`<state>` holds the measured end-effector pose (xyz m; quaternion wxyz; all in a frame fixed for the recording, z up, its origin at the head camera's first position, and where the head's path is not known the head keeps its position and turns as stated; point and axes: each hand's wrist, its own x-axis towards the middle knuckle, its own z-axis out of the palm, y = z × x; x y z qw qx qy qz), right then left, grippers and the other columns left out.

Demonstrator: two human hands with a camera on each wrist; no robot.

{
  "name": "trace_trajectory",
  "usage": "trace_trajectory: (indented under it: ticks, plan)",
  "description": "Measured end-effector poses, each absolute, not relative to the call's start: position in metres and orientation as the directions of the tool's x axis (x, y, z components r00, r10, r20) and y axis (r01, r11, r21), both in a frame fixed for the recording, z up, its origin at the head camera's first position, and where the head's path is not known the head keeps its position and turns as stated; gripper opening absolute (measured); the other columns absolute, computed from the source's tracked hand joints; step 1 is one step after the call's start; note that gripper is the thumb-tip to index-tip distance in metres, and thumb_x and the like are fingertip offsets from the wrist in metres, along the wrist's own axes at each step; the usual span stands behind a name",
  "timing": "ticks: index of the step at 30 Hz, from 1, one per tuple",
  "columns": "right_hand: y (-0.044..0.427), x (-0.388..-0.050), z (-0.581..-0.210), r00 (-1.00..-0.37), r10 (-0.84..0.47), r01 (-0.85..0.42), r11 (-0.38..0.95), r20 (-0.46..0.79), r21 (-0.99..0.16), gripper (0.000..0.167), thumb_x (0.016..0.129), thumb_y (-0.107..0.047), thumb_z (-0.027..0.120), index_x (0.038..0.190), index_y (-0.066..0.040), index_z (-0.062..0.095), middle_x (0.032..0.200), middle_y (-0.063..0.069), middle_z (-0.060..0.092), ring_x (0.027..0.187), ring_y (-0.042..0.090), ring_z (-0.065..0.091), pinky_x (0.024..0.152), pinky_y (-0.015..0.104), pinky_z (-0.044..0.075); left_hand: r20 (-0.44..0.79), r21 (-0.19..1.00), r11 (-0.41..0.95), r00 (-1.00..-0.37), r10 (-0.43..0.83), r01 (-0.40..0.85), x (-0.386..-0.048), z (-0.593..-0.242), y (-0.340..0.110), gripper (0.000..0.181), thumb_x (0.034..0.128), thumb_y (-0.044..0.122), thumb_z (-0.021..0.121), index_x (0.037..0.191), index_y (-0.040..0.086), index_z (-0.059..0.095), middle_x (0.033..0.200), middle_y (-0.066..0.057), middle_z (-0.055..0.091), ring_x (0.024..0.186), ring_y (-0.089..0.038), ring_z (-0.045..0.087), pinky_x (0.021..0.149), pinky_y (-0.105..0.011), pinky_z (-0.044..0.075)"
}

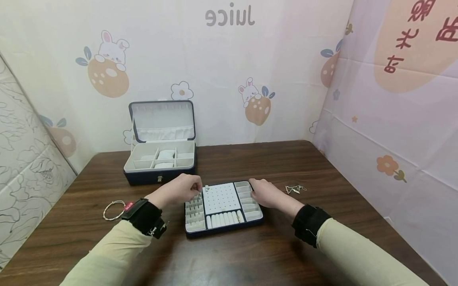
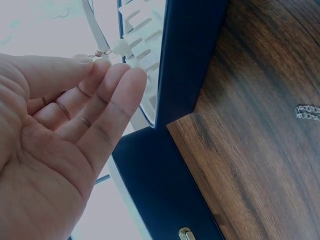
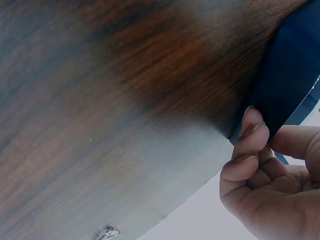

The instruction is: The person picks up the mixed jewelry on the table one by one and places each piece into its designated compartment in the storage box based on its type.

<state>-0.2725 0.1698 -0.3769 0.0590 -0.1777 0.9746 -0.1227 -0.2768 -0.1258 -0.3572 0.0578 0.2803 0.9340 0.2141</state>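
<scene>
Jewelry tray (image 1: 229,227), navy-edged and white-lined, sits on a dark wood-grain surface (image 1: 229,262) between a person's two hands. The fingers of the left hand (image 1: 180,188) pinch a small jewelry piece (image 2: 120,48) with a pale bead at the slotted compartments (image 1: 195,227) along the tray's left side. At the tray's right side, the right hand (image 1: 266,193) grasps the edge, its thumb on one face and its fingers curled on the other.

Within the tray, a white perforated panel (image 1: 222,197) fills the middle, a row of white rolls (image 1: 220,219) runs along the near side, and more divided sections (image 1: 254,216) line the right. Beyond the tray and to its left stands a navy box (image 1: 143,178), lid raised, with white cushions (image 1: 166,154) inside. Well to the tray's left lies a looped bracelet (image 1: 104,213) bearing a red tag (image 1: 128,206); to its right, a silvery chain (image 1: 295,189) lies in a small tangle. Behind the tray hangs a fabric backdrop (image 1: 218,59) printed with rabbits.
</scene>
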Motion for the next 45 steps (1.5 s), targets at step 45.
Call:
trace_trajectory:
  ticks: [45]
  plan:
    - [0.1702, -0.2740, -0.3800, -0.936, -0.346, -0.314, 0.908, -0.072, -0.277, 0.039, 0.099, -0.003, 0.058, 0.136, 0.010, 0.053, 0.114, 0.025, 0.068, 0.082, 0.022, 0.063, 0.068, 0.037, 0.052, 0.009, 0.459, 0.720, -0.813, 0.582, 0.521, -0.2816, -0.3643, -0.1167, 0.015, 0.0937, -0.003, 0.060, 0.094, 0.012, 0.066, 0.084, 0.003, 0.064, 0.072, -0.012, 0.054, 0.068, -0.030, 0.048]
